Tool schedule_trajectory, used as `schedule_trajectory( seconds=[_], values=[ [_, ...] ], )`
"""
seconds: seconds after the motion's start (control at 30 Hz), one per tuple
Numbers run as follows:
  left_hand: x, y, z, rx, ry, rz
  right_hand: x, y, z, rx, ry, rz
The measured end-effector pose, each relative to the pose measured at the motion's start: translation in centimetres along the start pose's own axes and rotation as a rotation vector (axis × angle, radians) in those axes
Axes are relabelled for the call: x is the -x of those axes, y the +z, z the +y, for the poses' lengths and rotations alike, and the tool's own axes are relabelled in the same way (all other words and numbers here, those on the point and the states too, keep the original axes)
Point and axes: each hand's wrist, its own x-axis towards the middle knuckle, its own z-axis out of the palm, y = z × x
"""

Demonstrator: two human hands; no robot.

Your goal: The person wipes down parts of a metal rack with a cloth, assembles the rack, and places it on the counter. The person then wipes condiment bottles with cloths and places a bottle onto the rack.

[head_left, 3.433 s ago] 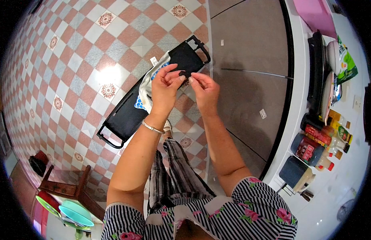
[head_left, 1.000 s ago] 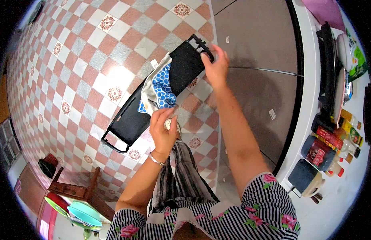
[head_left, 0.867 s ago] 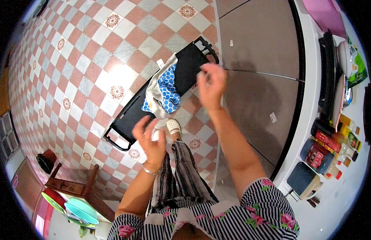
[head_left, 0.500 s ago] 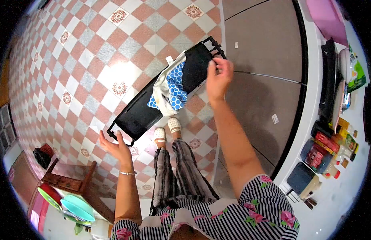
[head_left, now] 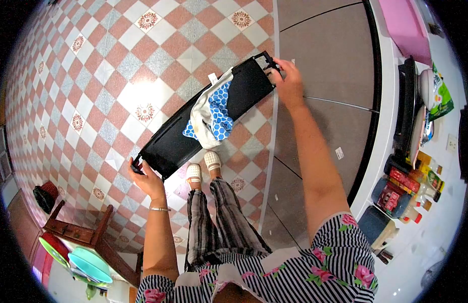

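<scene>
L hand shifted, now gripping blk tray end; R hand grips other; tiled flr around.

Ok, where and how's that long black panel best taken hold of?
Probably by the handles at both ends, left hand and right hand each coming from outside: the panel is long, and the cloth drapes across its middle.
</scene>
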Motion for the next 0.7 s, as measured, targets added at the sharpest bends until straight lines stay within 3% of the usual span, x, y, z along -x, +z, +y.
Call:
schedule_trajectory(
  seconds=[0.27, 0.7],
  values=[
    [-0.1, 0.3, 0.1, -0.069, 0.021, 0.026, -2.5, -0.5, -0.5, 0.028, 0.12, -0.142],
    [-0.1, 0.3, 0.4, -0.043, 0.032, 0.041, -2.4, -0.4, -0.6, 0.079, 0.116, -0.119]
  ],
)
